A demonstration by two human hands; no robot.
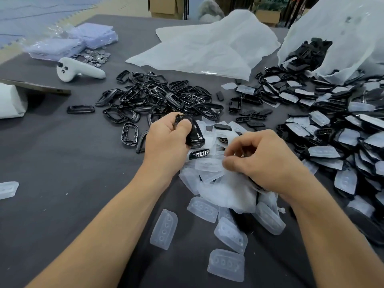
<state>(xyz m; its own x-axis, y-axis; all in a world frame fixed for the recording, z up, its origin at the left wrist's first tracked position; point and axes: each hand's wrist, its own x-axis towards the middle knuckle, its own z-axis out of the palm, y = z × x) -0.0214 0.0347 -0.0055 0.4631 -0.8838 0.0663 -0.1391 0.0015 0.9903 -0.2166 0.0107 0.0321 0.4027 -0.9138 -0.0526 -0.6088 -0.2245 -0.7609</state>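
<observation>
We held a black shell (194, 135) in our left hand (168, 140), above the middle of the table (62, 163). It was a glossy, rounded plastic piece, wider and ribbed at its lower end. Our fingers were curled round it from behind and the thumb pressed on its upper face, so much of it was hidden. Our right hand (264, 163) was just beside it, lower and to the right, with its fingers bent tight. Thumb and forefinger pinched the edge of a translucent pad (211, 165), a milky, soft-looking slab with a row of round dimples. The fingertips were blurred, so we could not tell how deep the grip went. That pad lay on a loose heap of like pads (228, 196) under our wrist, and single pads (164, 229) lay on the dark cloth nearer to us.

At the far right a big white plastic bag (342, 34) lay with its mouth open toward us. Black parts (311, 53) filled its inside and spilled into a broad heap of shells with pads fitted (332, 132). A second white bag (207, 44) lay flat behind the pile of black frames (158, 96); what it held we could not tell. At the far left clear packets (72, 40) held pale bluish pieces, with a small pile of metal discs (95, 56) touching them and a white controller (79, 69) just in front. Cardboard boxes (166, 7) stood beyond the table, their contents out of view.
</observation>
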